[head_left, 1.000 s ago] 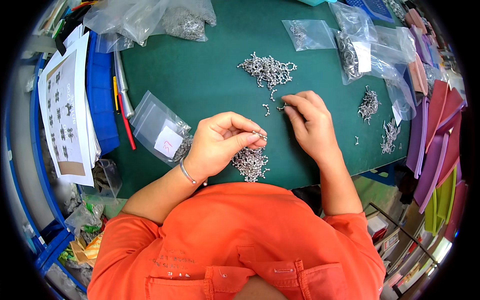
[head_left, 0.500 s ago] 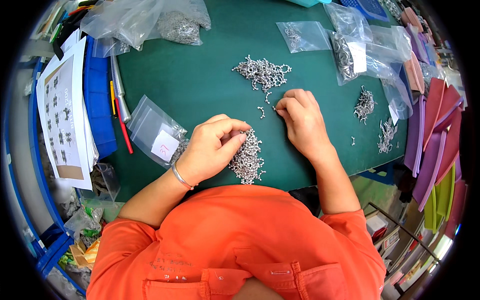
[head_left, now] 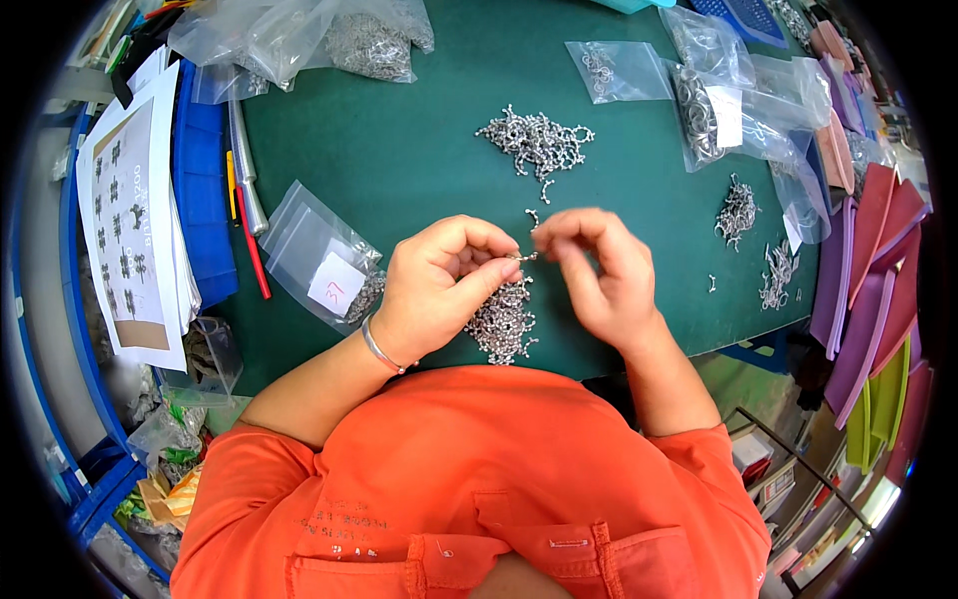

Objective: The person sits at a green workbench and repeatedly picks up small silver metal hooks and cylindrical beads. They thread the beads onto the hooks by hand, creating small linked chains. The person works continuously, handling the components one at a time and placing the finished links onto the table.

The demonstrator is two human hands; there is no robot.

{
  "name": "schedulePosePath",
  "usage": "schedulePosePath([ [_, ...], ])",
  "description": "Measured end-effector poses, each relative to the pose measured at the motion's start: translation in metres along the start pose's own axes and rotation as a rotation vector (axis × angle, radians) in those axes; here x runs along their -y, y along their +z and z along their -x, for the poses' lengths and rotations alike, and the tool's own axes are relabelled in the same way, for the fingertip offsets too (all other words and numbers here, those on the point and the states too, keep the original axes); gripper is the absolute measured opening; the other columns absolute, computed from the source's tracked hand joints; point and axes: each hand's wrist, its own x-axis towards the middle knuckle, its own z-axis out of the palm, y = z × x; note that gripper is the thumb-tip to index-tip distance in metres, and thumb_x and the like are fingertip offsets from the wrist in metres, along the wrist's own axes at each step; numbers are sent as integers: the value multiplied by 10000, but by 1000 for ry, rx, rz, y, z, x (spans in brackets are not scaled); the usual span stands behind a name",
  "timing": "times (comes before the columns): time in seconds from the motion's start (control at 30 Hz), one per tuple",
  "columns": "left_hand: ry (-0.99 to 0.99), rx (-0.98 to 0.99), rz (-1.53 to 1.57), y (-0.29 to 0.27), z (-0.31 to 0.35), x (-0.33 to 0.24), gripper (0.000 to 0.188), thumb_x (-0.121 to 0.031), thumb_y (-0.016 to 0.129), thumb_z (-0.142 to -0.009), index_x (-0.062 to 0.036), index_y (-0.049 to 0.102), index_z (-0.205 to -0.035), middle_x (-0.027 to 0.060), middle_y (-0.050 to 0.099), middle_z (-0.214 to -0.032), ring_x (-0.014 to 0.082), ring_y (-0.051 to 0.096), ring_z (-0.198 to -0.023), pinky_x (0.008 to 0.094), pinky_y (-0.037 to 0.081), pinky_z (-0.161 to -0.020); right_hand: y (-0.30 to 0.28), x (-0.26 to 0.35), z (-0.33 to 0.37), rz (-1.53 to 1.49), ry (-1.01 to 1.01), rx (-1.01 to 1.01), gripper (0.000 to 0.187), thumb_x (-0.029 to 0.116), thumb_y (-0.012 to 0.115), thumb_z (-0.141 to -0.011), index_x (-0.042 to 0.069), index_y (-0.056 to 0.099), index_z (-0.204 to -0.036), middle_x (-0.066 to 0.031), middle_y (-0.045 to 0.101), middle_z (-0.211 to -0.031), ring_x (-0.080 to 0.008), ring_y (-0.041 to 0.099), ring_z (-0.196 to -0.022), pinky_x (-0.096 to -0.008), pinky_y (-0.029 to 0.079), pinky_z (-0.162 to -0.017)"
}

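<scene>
A green mat is covering the table (head_left: 419, 170), its far side lying beyond the hands. Blue bins (head_left: 205, 190) are standing to their left; pink and green trays (head_left: 878, 299) are leaning at the right.

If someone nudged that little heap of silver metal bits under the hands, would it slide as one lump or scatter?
The heap of small metal parts would probably scatter: it looks like loose separate pieces, and strays already lie apart on the green mat. Some may snag together, since they seem hooked or looped. Each piece is likely light and fiddly; both the left hand and right hand pinch one with fingertips.
</scene>
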Motion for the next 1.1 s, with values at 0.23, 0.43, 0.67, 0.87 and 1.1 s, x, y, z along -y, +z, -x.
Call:
schedulePosePath([
  [0.23, 102, -9, -204, 1, 4, -3, 125, 78, 670, -863, 21, 637, -969, 84, 667, -959, 140, 667, -864, 264, 557, -771, 4, -15, -12, 614, -98, 130, 170, 80, 716, -790, 31, 637, -932, -108, 585, -944, -319, 573, -870, -420, 483, -758],
  [0.43, -53, 70, -478, -8, 4, -11, 71, -2, 717, -832, 6, 699, -899, 53, 660, -888, 89, 622, -742, 230, 511, -669, 1, -17, -11, 423, -71, 128, 137, -3, 685, -800, 20, 620, -919, -107, 608, -899, -305, 607, -837, -393, 503, -729],
  [0.67, -171, 9, -229, -1, 2, -3, 193, -51, 732, -868, 15, 640, -1025, 36, 663, -893, 65, 626, -773, 215, 521, -682, 2, 3, 1, 205, -28, 59, 325, -47, 680, -784, 18, 588, -1089, -118, 655, -880, -250, 665, -739, -336, 533, -630],
  [0.87, -186, 20, 107, 0, -3, -4, 186, -20, 709, -882, 19, 608, -1034, 78, 696, -925, 87, 666, -833, 224, 553, -738, 3, 14, -6, 220, -208, 118, 311, -63, 655, -785, 3, 585, -1081, -132, 655, -887, -277, 667, -758, -349, 537, -642],
  [1.1, -32, -40, -51, -4, 1, -1, 148, 56, 653, -898, 22, 574, -1018, 107, 673, -969, 154, 673, -904, 275, 559, -825, -3, -17, -29, 686, -2, 43, 80, 38, 667, -825, 14, 625, -888, -133, 604, -910, -343, 600, -854, -438, 506, -727],
])
